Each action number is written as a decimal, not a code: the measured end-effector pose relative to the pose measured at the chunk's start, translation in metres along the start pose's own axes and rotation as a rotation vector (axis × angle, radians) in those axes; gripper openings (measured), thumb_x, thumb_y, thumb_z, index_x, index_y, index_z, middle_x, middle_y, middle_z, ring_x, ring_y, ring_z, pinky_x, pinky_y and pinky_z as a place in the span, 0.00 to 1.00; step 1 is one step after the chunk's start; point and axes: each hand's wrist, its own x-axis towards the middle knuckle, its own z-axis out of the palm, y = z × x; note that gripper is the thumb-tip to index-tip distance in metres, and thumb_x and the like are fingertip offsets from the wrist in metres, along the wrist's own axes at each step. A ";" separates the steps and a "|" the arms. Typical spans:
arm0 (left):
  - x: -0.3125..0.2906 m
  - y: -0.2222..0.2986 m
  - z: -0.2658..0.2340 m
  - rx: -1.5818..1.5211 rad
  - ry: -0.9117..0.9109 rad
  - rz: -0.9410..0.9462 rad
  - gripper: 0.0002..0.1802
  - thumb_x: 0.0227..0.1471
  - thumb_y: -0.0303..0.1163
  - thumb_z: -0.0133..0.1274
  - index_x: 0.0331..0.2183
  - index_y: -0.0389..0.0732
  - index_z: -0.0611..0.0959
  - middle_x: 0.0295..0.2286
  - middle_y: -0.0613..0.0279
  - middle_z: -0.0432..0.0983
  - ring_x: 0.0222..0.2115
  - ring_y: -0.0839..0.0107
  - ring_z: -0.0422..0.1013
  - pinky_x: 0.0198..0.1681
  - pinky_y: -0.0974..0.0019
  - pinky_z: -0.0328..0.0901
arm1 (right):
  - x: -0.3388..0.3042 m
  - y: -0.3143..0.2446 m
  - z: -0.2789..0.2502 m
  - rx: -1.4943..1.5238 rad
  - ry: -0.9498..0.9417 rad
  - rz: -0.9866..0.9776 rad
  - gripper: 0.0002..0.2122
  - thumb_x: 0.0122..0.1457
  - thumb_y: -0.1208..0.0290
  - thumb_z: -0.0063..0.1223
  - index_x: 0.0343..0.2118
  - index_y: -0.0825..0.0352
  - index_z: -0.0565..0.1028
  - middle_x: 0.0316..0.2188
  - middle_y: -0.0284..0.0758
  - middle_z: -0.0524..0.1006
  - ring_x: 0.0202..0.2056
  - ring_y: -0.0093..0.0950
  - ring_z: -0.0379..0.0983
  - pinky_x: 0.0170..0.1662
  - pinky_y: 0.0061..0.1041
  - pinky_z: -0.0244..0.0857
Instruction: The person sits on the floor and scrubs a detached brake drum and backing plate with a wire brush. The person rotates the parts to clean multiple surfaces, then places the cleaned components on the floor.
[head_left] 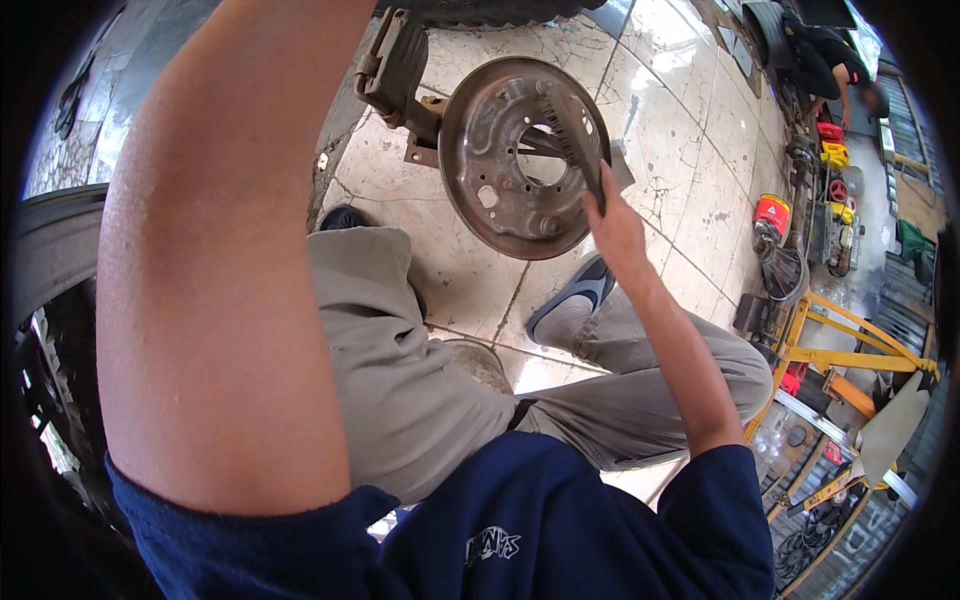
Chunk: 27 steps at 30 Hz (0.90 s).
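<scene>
A round, rusty brake backing plate (472, 150) stands in front of me, with a large centre hole and several smaller ones. My right hand (618, 232) is closed round the handle of a wire brush (578, 148). The brush slants across the right side of the plate, its bristles facing left toward the metal; whether they touch it I cannot tell. Left of the plate, a rusty bracket-like metal part (388, 75) joins on behind it. My left forearm rises past the top edge of the picture, so my left hand is out of sight.
Cracked pale floor tiles (690, 110) surround the plate. Part of a dark tyre (480, 12) lies beyond it. On the right are a red tin (772, 212), a yellow metal frame (850, 357), tools and parts. Another person (835, 60) is bent over at the far right.
</scene>
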 end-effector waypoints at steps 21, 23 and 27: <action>0.003 -0.002 -0.007 0.003 0.000 -0.005 0.32 0.59 0.58 0.46 0.57 0.49 0.74 0.56 0.62 0.71 0.56 0.64 0.69 0.58 0.57 0.62 | -0.006 -0.030 0.009 0.626 0.056 -0.109 0.23 0.62 0.69 0.56 0.58 0.62 0.63 0.46 0.49 0.77 0.47 0.46 0.77 0.48 0.38 0.69; 0.002 -0.004 -0.007 0.001 -0.001 -0.008 0.31 0.59 0.58 0.46 0.56 0.49 0.74 0.56 0.62 0.71 0.56 0.64 0.69 0.58 0.57 0.62 | -0.002 -0.045 -0.003 0.585 0.019 -0.071 0.25 0.62 0.69 0.55 0.61 0.60 0.61 0.46 0.50 0.77 0.47 0.49 0.76 0.49 0.39 0.68; 0.002 -0.004 -0.008 -0.003 0.001 -0.005 0.31 0.59 0.58 0.46 0.56 0.49 0.74 0.56 0.62 0.72 0.55 0.64 0.69 0.58 0.56 0.62 | 0.005 -0.050 0.008 0.438 0.105 -0.240 0.28 0.64 0.69 0.53 0.66 0.57 0.60 0.46 0.53 0.77 0.47 0.53 0.74 0.50 0.42 0.68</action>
